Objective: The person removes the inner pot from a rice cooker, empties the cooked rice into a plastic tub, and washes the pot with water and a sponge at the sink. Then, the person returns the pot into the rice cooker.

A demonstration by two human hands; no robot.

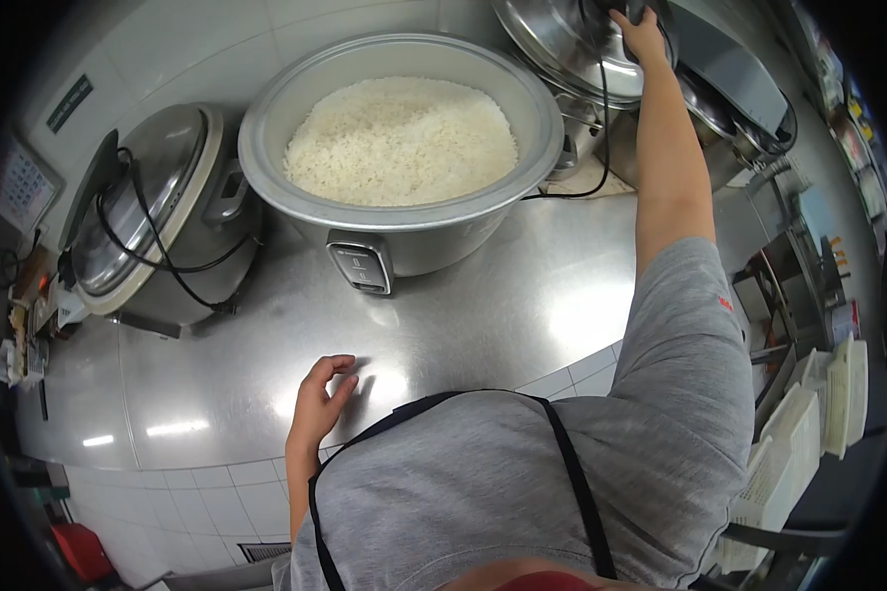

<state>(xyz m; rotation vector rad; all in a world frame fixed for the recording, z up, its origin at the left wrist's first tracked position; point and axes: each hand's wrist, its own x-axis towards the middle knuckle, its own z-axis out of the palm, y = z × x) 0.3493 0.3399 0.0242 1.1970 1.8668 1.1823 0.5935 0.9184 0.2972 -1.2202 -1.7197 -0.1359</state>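
A large rice cooker (360, 266) stands uncovered on the steel counter, with white rice (404, 143) filling much of its pot. At the upper right, my right hand (644, 37) is closed around the dark handle of a shiny metal lid (552, 34). This lid is tilted over other pots, and a black cord hangs down in front of it. Low in the view, my left hand (325, 394) is near the front of the counter. Its fingers are slightly curled, apart from the thumb, and nothing is in it.
On the left stands a second rice cooker (192, 266) with its lid on and a black cord draped over it. Metal pots (719, 138) stand behind my right arm. White plastic baskets (784, 453) are at the lower right. The steel counter (237, 364) reaches toward me.
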